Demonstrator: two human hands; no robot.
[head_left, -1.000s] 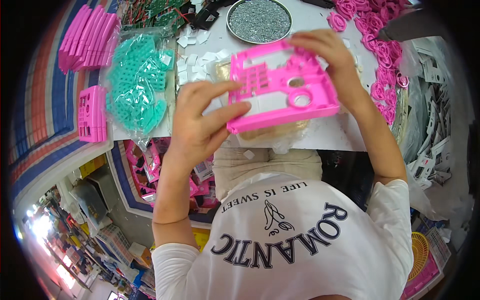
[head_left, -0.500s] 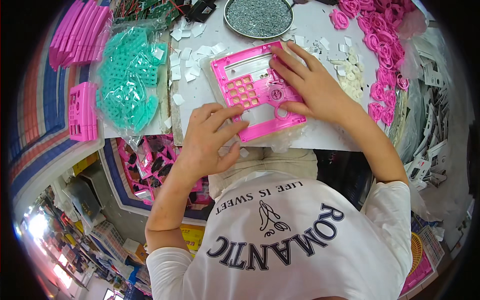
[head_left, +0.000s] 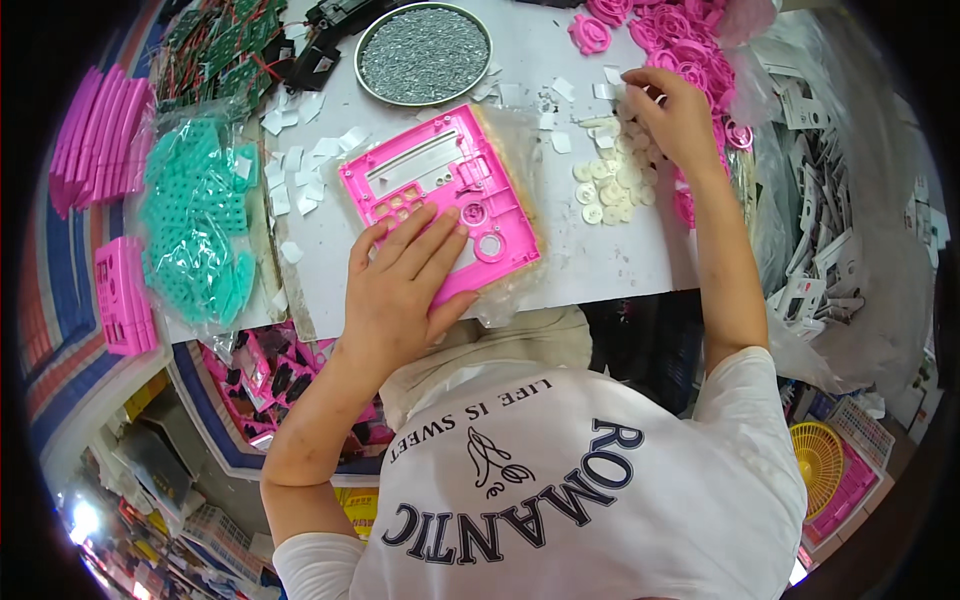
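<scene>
A pink plastic housing (head_left: 510,215) with a grid of key openings, a long slot and a round ring lies inner side up on a pad wrapped in clear plastic. Across its lower left part my left hand (head_left: 405,275) rests flat, fingers stretched out and holding nothing. My right hand (head_left: 680,120) is over the far edge of a pile of small white round plastic pieces (head_left: 615,190), beside the pink ring parts (head_left: 690,45). Its fingers are curled together; whatever they may hold is hidden.
A round metal dish of small screws (head_left: 425,55) stands beyond the housing. White paper-like squares (head_left: 325,147) lie scattered on the table. To the left are a bag of teal parts (head_left: 195,220), stacked pink housings (head_left: 125,295) and green circuit boards (head_left: 220,45). White parts (head_left: 810,230) fill bags at right.
My right hand has left the housing and moved right and away, to the white pieces. My left hand has slid further onto the housing. The whole view has shifted.
</scene>
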